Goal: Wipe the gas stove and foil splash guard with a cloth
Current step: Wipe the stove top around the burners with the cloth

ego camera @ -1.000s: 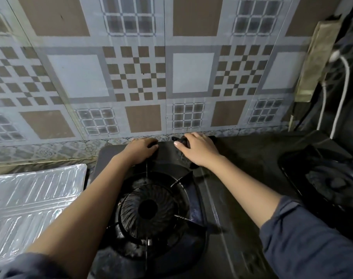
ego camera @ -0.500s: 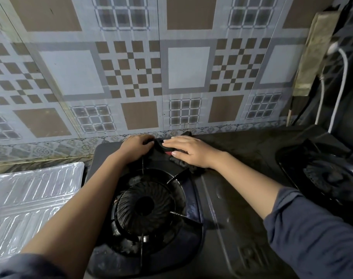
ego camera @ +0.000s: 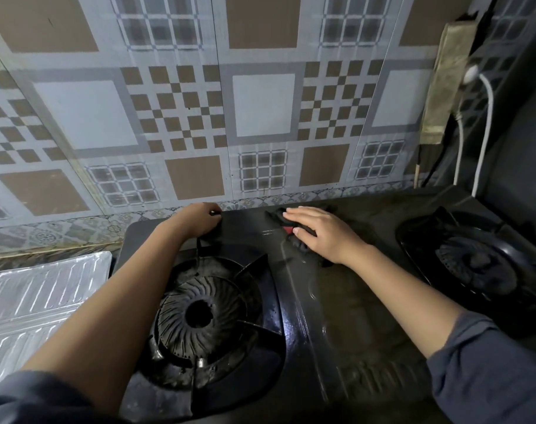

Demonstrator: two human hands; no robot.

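A black two-burner gas stove (ego camera: 346, 316) fills the middle of the view. My right hand (ego camera: 321, 232) lies flat on a dark cloth (ego camera: 283, 220) with a red patch, pressing it on the stove's back edge between the burners. My left hand (ego camera: 199, 220) is curled over the stove's back rim, just behind the left burner (ego camera: 199, 313), fingers closed on the edge. A silver ribbed foil splash guard (ego camera: 31, 301) lies flat at the left of the stove.
The right burner (ego camera: 474, 267) sits at the far right. A patterned tiled wall (ego camera: 199, 117) rises directly behind the stove. A power strip (ego camera: 447, 78) with white cables (ego camera: 483, 127) hangs at the upper right corner.
My right hand has slid the cloth to the right along the stove's back edge, away from my left hand. My left hand stays on the back rim.
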